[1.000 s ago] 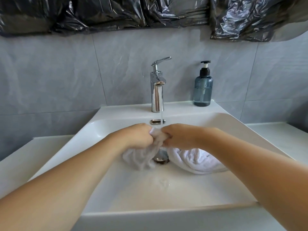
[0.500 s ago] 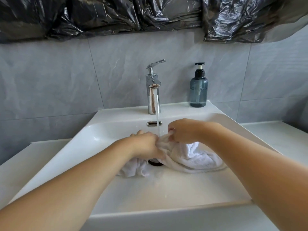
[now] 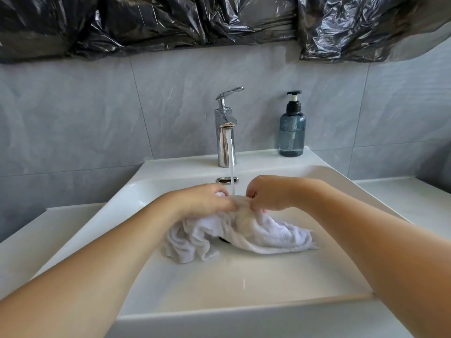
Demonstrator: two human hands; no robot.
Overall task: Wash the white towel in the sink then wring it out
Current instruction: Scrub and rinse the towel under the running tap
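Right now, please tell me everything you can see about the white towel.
The towel is white terry cloth, wet and crumpled, lying in the sink over the drain. The left hand and right hand both grip its raised middle, bunched between them, where it looks slightly yellowish. The tap's water stream falls onto that part. One end hangs in folds at the left; the other spreads flat to the right on the basin floor.

Gripping a bunched white towel (image 3: 244, 230) with the left hand (image 3: 207, 201) and right hand (image 3: 271, 193), knuckles close together, low in the white sink (image 3: 244, 284). Running from the chrome faucet (image 3: 225, 132), a thin stream of water (image 3: 232, 181) landing on the cloth between the fists. Standing on the ledge right of the tap, a blue soap bottle (image 3: 292, 130).
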